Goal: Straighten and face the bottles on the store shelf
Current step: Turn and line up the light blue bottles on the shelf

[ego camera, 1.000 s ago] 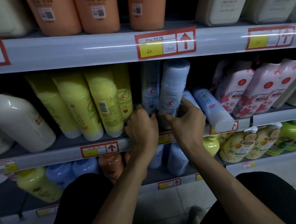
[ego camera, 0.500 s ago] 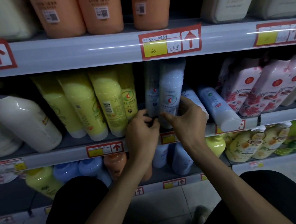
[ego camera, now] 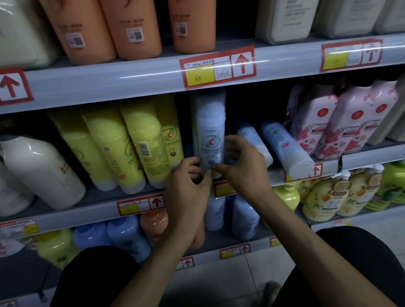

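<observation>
Both hands meet low on one upright pale blue bottle (ego camera: 211,133) on the middle shelf (ego camera: 82,215). The left hand (ego camera: 187,190) curls its fingers round the bottle's lower left side, and the right hand (ego camera: 241,165) wraps the other side, thumb across the front. Just right of the right hand two more blue bottles (ego camera: 284,146) lean over, and left of the left hand stands a row of tilted yellow bottles (ego camera: 130,146).

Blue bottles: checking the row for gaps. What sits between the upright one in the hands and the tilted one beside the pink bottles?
Head view: another leaning blue bottle, partly behind the right hand that grips the upright blue bottle.
</observation>
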`<state>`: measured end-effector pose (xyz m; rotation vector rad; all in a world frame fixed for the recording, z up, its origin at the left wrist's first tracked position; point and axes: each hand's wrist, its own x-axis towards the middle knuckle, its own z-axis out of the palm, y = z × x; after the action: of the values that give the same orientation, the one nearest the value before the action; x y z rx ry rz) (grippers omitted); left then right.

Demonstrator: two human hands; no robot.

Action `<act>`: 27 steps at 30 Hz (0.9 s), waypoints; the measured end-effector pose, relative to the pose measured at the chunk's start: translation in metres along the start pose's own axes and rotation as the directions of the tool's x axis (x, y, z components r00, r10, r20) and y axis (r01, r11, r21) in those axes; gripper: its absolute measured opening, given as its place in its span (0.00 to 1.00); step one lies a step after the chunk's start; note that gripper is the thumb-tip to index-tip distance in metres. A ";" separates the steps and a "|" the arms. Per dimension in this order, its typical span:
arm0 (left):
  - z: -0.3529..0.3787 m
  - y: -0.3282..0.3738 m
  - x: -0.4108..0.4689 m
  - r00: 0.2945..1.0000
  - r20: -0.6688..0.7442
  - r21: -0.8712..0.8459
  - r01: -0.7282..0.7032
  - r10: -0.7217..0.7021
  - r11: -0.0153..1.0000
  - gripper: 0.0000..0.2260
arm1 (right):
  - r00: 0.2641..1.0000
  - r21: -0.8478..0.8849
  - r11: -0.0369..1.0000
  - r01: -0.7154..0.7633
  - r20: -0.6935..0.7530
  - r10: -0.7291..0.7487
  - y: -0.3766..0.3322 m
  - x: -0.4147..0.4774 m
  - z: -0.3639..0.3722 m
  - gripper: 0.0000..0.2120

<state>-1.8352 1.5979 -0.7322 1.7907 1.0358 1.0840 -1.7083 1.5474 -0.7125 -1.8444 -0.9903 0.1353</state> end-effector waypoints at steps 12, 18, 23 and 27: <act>0.021 0.014 -0.017 0.980 0.037 0.118 -0.198 0.195 0.973 0.04 | 0.981 -0.754 0.656 -0.013 -0.137 -0.137 0.022 0.004 -0.037 0.12; 0.037 0.014 -0.017 0.981 0.127 0.049 -0.152 0.145 0.987 0.04 | 0.995 -0.807 0.587 -0.066 -0.094 -0.018 0.019 0.012 -0.027 0.21; 0.045 0.013 -0.012 0.986 0.147 -0.049 -0.076 0.082 0.996 0.05 | 0.995 -0.722 0.686 -0.090 -0.089 0.037 0.017 0.015 -0.033 0.20; 0.051 0.011 -0.007 0.978 0.199 -0.141 0.092 -0.063 0.986 0.10 | 0.993 -0.643 0.760 -0.092 -0.120 0.019 0.013 0.009 -0.043 0.17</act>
<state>-1.7872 1.5771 -0.7406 1.6834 0.8760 0.8959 -1.6733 1.5206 -0.6984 -2.4871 -0.9755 -0.3157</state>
